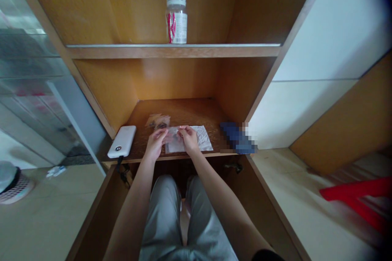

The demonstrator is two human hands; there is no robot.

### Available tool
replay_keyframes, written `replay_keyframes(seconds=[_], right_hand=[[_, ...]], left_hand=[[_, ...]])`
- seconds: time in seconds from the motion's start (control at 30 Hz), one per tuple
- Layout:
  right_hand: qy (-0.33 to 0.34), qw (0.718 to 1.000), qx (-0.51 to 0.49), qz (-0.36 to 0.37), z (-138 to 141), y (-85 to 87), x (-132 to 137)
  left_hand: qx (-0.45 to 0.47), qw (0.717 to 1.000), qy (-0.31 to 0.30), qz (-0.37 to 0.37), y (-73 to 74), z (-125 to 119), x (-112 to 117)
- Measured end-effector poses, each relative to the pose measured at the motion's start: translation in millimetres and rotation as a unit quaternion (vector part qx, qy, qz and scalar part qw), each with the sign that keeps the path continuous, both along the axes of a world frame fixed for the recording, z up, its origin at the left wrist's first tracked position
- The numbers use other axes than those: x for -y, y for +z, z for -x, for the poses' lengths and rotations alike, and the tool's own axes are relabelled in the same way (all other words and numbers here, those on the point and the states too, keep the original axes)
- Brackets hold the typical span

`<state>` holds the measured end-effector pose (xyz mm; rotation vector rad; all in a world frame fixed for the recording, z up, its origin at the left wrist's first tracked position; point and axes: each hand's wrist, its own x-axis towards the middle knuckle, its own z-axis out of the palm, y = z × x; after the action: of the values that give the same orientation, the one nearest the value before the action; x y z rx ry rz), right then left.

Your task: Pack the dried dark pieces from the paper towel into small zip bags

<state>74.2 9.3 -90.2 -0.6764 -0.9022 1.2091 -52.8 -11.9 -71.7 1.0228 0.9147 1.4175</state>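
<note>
My left hand (156,143) is closed in a pinch on a thin clear plastic bag (173,133) above the lower shelf. Opposite it, my right hand (189,139) pinches the bag's other side, fingertips bent inward. Beneath and to the right of that hand lies a crinkled white sheet or packet (204,138); its kind is unclear. Just behind my left hand rests another clear bag (158,121) with small dark things in it, too blurred to name.
A white power bank (122,142) with a black cable lies at the shelf's left. Some blurred dark-blue item (237,136) sits at the right. On the upper shelf (122,52) stands a white-capped bottle (177,20). Open cabinet doors flank my legs; a red stool (355,189) is at right.
</note>
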Motion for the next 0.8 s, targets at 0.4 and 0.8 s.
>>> replay_keyframes(seconds=[0.4,0.8], right_hand=[[-0.007,1.0,0.016,0.001,-0.2,-1.6,-0.8],[-0.027,0.999,0.013,0.014,-1.4,-0.5,-0.6]], left_hand=[[0.015,1.0,0.025,0.005,2.3,-2.6,2.3],[0.023,0.999,0.012,0.022,0.4,-1.0,0.4]])
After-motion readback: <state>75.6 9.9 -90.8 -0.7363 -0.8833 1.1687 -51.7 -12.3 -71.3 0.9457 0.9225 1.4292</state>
